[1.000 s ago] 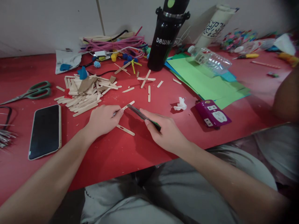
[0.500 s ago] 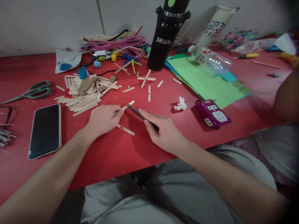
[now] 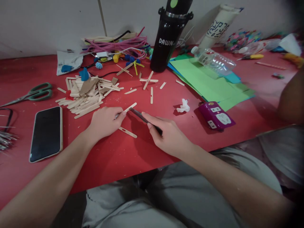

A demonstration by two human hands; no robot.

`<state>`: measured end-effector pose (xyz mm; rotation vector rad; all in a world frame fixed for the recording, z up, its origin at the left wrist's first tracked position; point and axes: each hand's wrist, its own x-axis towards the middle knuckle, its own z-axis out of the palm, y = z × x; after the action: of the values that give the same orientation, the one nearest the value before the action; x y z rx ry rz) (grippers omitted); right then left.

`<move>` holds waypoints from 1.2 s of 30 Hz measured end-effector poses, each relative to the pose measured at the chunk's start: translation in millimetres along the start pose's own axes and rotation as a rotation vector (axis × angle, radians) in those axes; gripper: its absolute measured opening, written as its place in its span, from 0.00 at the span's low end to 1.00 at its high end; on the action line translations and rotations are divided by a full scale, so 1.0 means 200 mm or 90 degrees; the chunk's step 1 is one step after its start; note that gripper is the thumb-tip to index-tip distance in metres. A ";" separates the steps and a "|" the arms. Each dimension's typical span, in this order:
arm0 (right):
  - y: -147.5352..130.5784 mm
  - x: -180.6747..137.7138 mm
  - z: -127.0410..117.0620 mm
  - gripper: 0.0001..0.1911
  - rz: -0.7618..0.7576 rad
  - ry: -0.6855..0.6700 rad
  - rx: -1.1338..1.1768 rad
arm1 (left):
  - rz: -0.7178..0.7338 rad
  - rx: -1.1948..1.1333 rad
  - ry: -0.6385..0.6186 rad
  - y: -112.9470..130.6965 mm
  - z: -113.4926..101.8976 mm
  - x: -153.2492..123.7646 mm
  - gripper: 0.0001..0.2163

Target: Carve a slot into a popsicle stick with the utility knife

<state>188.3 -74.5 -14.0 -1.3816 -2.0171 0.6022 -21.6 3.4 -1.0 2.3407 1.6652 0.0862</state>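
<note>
My left hand presses a wooden craft stick flat against the red table, fingers closed over its near end. My right hand grips a dark utility knife, whose tip touches the stick just right of my left fingertips. A second stick with a notch lies on the table below my left hand.
A heap of craft sticks sits behind my left hand. A phone and scissors lie to the left. A black bottle, green paper, a plastic bottle, a purple socket block and crumpled tissue are at the right.
My right hand and the knife shifted very slightly along the stick. My left hand stayed where it was.
</note>
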 end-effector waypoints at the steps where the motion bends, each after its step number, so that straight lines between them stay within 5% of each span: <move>1: 0.00 0.00 0.00 0.26 -0.002 0.000 0.001 | -0.001 -0.002 0.000 0.00 0.00 0.00 0.17; 36: 0.02 0.00 0.01 0.23 -0.024 0.052 0.017 | -0.001 0.008 -0.007 0.00 0.00 0.00 0.18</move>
<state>189.3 -72.5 -16.9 -1.3288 -1.9594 0.5452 -21.1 3.4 -0.5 2.3446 1.6681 0.0624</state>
